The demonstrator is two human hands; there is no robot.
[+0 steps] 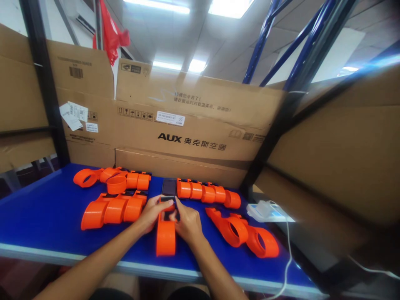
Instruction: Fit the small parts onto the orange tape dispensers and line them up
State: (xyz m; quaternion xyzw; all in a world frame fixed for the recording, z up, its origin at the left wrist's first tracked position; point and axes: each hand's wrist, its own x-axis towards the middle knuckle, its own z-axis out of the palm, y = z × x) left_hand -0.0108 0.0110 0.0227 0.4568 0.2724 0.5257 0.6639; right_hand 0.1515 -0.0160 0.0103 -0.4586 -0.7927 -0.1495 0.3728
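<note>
A wall of flattened cardboard boxes (193,125), one printed AUX, is seen well beyond the fingertips, framed by black and blue rack posts. The blue tabletop (40,212) is spread beneath both hands.

To the left of the fingers, two clusters of orange wristbands are laid: a rear cluster (112,180) farther off and a front cluster (114,209) just beside the left hand's knuckles. Beyond the fingers and slightly right, a row of orange wristbands (208,193) is lined up behind a dark flat module (169,187). To the right of the fingers, two open orange bands (243,232) are lying, and past them a white charger block (264,209) with its white cable (289,258) is set near the table's edge.

Between the hands, one orange wristband (166,235) is held flat on the table, its strap stretched toward the body. The left hand (153,214) is curled onto its black top end, fingers narrow and pinching. The right hand (188,224) is pressed against the same end, fingers (178,208) closed narrowly on it.
</note>
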